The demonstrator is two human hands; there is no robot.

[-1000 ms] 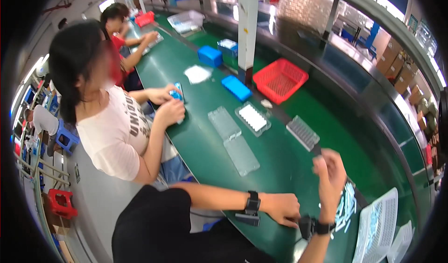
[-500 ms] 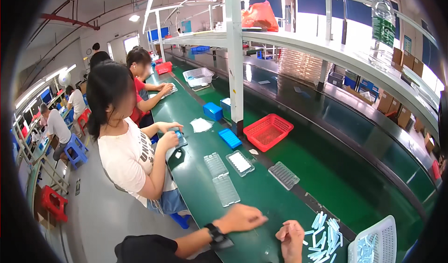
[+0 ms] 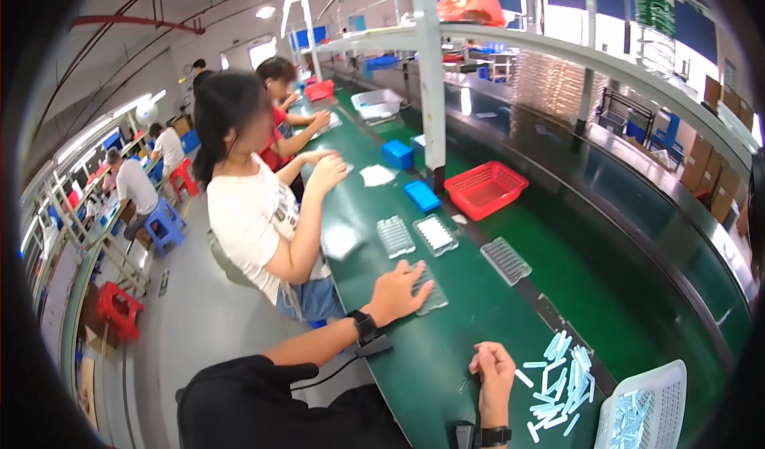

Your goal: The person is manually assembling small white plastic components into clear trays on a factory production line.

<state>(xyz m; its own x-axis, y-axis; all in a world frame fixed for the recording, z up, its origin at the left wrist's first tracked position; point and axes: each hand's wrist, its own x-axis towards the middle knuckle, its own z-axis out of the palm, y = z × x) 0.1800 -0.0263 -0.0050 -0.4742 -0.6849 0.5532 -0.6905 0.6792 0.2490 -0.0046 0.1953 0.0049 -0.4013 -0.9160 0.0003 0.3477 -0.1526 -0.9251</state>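
My left hand, fingers spread, reaches over the near half of a clear plastic tray; its fingertips appear to touch it and hide part of it. The tray's other ribbed half lies just beyond. By the table edge, my right hand is closed, fingers curled in; whether anything is in them I cannot make out. Right of it lies a loose pile of pale-blue, stick-like pieces. A clear tray with white pieces and another ribbed clear tray sit farther off.
A white basket holds more pale-blue pieces at the lower right. Beyond the trays stand a red basket, a blue rack and a white post. A co-worker sits at the left, along the green table.
My left hand has moved onto the near tray half, its fingers now spread. My right hand stays curled beside the pile. The co-worker's hands have risen, and the whole view has shifted.
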